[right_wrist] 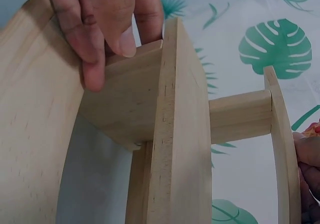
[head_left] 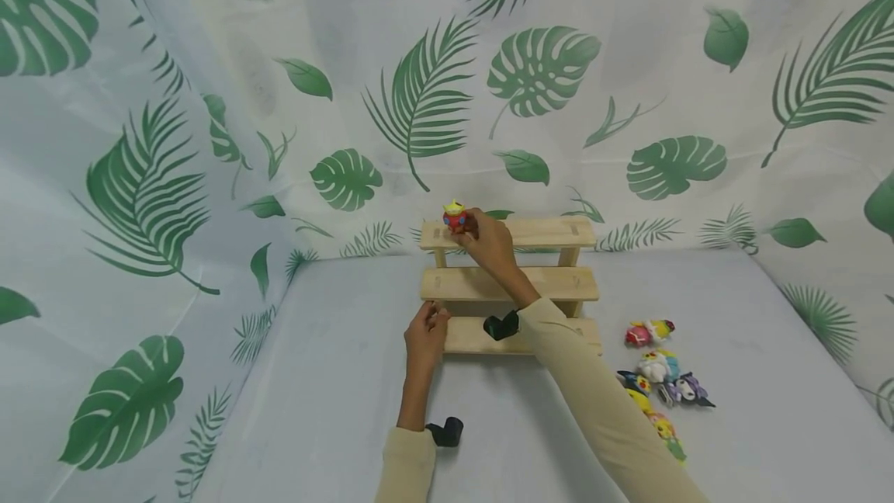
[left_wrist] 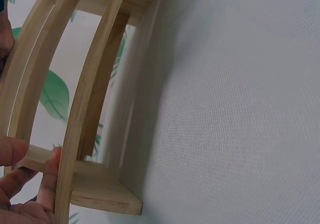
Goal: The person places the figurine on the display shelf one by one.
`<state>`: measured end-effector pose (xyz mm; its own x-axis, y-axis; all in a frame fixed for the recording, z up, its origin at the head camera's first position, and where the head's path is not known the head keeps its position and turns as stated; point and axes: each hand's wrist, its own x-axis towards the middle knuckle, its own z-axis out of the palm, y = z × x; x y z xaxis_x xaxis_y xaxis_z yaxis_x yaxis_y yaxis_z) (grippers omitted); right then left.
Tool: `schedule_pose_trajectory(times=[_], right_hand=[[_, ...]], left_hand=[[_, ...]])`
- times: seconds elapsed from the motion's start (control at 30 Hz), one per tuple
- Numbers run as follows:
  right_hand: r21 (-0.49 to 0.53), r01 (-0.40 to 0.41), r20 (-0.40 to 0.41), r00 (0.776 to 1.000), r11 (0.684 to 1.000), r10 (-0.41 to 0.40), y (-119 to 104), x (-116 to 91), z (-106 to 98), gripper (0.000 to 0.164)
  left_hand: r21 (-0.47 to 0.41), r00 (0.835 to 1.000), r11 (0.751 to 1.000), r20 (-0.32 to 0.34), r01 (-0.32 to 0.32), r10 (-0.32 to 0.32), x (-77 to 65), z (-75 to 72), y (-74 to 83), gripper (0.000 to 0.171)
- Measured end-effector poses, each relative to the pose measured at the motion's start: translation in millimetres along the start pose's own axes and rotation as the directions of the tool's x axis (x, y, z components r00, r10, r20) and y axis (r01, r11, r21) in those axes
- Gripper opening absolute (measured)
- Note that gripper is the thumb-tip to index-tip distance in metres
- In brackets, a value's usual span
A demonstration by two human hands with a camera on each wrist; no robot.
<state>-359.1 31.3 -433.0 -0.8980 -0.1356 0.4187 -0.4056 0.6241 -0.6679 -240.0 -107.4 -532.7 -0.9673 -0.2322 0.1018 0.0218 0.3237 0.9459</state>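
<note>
A three-tier wooden shelf (head_left: pixel 510 283) stands against the patterned backdrop. My right hand (head_left: pixel 492 245) pinches a small toy figure (head_left: pixel 455 219), red with a yellow top and blue patches, at the left end of the top tier. Whether the figure's base touches the board cannot be told. At the shelf's left end, my left hand (head_left: pixel 426 334) grips the side support between the bottom and middle tiers. Its fingers (left_wrist: pixel 48 184) reach past the boards in the left wrist view. The right wrist view shows the left thumb (right_wrist: pixel 117 29) over that support, and the toy figure (right_wrist: pixel 314 129) partly cut off.
Several toy figures lie in a group to the right of the shelf, among them a red-and-yellow one (head_left: pixel 649 332), a white-and-blue one (head_left: pixel 658 365) and a purple-and-black one (head_left: pixel 687 389). A pale cloth (head_left: pixel 335 379) covers the surface beneath. Leaf-printed sheeting (head_left: pixel 447 99) rises behind the shelf.
</note>
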Motion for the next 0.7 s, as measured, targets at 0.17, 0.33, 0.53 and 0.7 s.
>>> schedule_pose_trajectory(times=[0.17, 0.33, 0.53, 0.7], right_hand=[[-0.007, 0.002, -0.005, 1.0, 1.0, -0.002, -2, -1, 0, 0.043], [-0.02, 0.003, -0.007, 1.0, 1.0, -0.003, -3, -3, 0, 0.044], [-0.029, 0.021, -0.051, 0.998, 0.999, -0.023, -3, -10, 1, 0.05], [0.002, 0.008, -0.074, 0.997, 1.0, -0.008, -3, -17, 1, 0.051]], left_hand=[[0.0, 1.0, 1.0, 0.002, 0.007, -0.007, 0.3, -0.6, 0.5, 0.011], [-0.008, 1.0, 1.0, -0.002, 0.006, -0.006, -1.1, -0.4, -0.4, 0.011], [0.001, 1.0, 1.0, -0.008, -0.016, 0.016, -0.8, -0.2, -0.8, 0.011], [-0.003, 1.0, 1.0, -0.012, -0.015, 0.015, 0.5, -0.5, 0.4, 0.009]])
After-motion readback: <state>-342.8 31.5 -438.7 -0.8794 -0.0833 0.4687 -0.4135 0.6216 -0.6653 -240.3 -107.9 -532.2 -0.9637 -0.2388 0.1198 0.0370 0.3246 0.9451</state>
